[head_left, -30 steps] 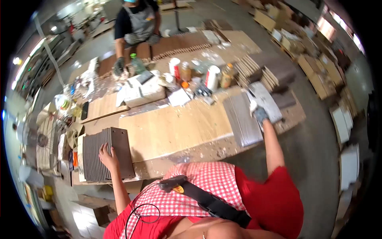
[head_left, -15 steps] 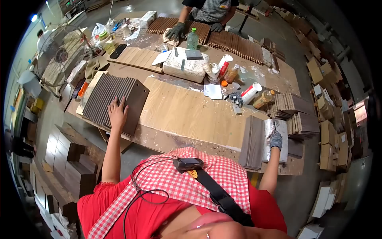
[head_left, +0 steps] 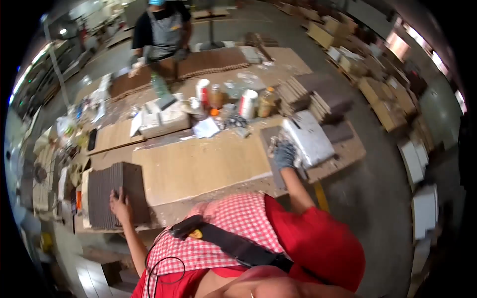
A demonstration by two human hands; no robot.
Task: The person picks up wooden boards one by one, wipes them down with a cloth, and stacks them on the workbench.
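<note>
Left hand [head_left: 120,206], bare: fingers slightly apart, laid against the row of dark boards [head_left: 105,194] at the desk's left end. Nothing is clamped; the touch looks like a light brace, keeping the boards close together.

Row of dark boards: packed face to face, edges upward, beside a pale block [head_left: 85,198]; the tight packing probably helps them stand.

Right hand [head_left: 284,155], gloved: over the flat dark boards [head_left: 269,133] at the right end, against a mottled cloth [head_left: 273,143]. The fingers look bent and near one another; whether they clamp the cloth, I cannot tell. The glove presumably shields the skin.

White slab [head_left: 309,139]: just beside the gloved hand, within easy reach.

Pale panel [head_left: 198,166]: flat on the desk [head_left: 164,214], between the two groups of boards.

Canister [head_left: 248,104] and orange-capped bottle [head_left: 267,103]: upright beyond the panel, seemingly set back from both hands.

Co-worker [head_left: 166,32]: across the desk, behind further dark boards [head_left: 211,60].
</note>
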